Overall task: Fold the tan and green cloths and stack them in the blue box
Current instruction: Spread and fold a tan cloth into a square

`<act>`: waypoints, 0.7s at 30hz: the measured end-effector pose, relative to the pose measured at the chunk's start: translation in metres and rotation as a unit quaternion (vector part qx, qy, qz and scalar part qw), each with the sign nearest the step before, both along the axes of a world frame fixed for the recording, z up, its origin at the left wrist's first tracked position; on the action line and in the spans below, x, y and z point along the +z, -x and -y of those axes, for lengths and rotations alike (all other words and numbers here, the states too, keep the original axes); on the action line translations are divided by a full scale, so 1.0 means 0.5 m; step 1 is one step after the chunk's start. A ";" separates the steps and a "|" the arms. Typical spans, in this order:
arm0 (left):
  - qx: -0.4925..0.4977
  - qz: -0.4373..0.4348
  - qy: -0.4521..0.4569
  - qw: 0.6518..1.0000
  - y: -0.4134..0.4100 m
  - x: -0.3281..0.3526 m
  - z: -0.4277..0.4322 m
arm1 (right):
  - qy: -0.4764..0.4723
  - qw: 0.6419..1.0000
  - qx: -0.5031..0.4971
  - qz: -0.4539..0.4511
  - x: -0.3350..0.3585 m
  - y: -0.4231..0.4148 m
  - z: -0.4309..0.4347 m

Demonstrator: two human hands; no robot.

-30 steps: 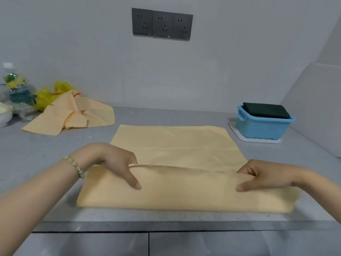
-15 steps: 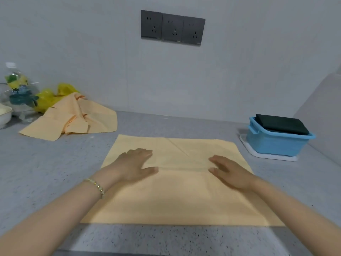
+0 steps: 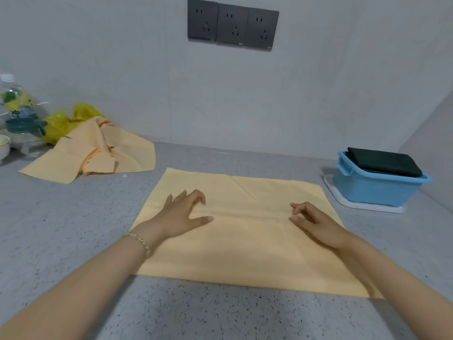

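A tan cloth (image 3: pixel 245 244) lies folded in half on the grey counter in front of me. My left hand (image 3: pixel 181 214) rests on its left part with fingers spread and slightly bent. My right hand (image 3: pixel 316 224) rests on its right part, fingers loosely curled, holding nothing. A second tan cloth (image 3: pixel 93 153) lies crumpled at the back left. The blue box (image 3: pixel 375 190) stands at the right on a white tray (image 3: pixel 362 206), with a folded dark green cloth (image 3: pixel 382 161) on top of it.
At the far left stand a clear bottle (image 3: pixel 17 111), a yellow plastic bag (image 3: pixel 61 121) and a white bowl (image 3: pixel 3 146). A triple wall socket (image 3: pixel 232 24) sits on the wall. A side wall rises just right of the box.
The near half of the tan cloth was folded forward over the far half; both hands let go of its edge and now rest on top, fingers curling slightly.
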State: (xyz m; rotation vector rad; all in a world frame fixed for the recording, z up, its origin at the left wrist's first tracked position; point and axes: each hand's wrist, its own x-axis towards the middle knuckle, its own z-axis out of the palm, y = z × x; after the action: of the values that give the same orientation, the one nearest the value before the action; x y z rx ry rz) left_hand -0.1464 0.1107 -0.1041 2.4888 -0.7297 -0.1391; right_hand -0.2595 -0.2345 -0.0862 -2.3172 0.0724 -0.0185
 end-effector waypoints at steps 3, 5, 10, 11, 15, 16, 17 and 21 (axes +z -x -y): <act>-0.026 -0.012 0.009 1.000 -0.013 0.012 -0.014 | 0.055 0.994 0.061 -0.076 0.026 0.001 0.023; -0.050 -0.032 0.020 0.998 -0.019 0.023 -0.020 | 0.086 0.988 0.074 -0.103 0.042 -0.002 0.026; -0.038 -0.064 0.050 0.996 -0.017 0.042 -0.015 | 0.087 0.990 0.054 -0.097 0.060 -0.009 0.014; -0.031 -0.063 0.054 0.996 -0.017 0.044 -0.013 | 0.079 0.992 0.046 -0.087 0.060 -0.010 0.012; -0.022 -0.059 0.044 0.997 -0.017 0.046 -0.010 | 0.091 0.993 0.027 -0.067 0.056 -0.014 0.005; -0.021 -0.059 0.043 0.997 -0.017 0.046 -0.010 | 0.097 0.993 0.024 -0.061 0.053 -0.016 0.006; -0.021 -0.057 0.042 0.997 -0.018 0.046 -0.009 | 0.101 0.993 0.021 -0.056 0.051 -0.019 0.007; -0.021 -0.063 0.034 0.997 -0.015 0.049 -0.009 | 0.115 0.992 0.012 -0.048 0.044 -0.024 0.006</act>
State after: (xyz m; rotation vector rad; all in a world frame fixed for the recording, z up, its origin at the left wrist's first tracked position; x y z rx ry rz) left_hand -0.1388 0.1152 -0.0797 2.3766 -0.7226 -0.2780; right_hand -0.2475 -0.2374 -0.0642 -2.5489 0.0960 0.1004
